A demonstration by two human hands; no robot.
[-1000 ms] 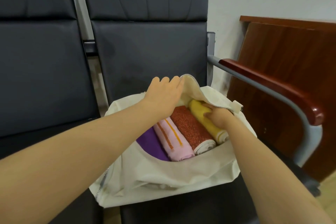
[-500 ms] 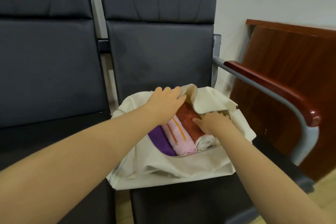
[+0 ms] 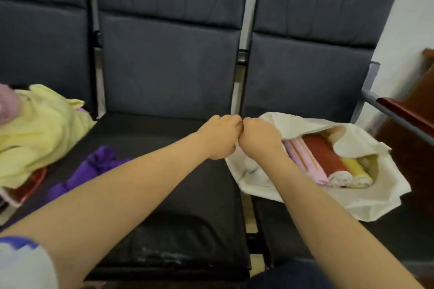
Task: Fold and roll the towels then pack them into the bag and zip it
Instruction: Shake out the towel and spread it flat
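Note:
A cream cloth bag lies on the right-hand seat with its mouth open. Inside lie rolled towels side by side: a pink one, a rust-red one and a yellow one. The bag's upper flap covers their far ends. My left hand and my right hand are curled into fists, knuckles touching, at the bag's left end. Both grip the fabric there; what exactly the fingers pinch is hidden.
A pile of pale yellow towels sits on the left seat, with a pink cloth behind it. A purple cloth lies on the middle seat. A red-topped metal armrest and a wooden desk stand to the right.
My view swung left, so the other seats came into sight. Both hands left the towels and the bag's mouth and came together at its left end. The flap fell further over the towels.

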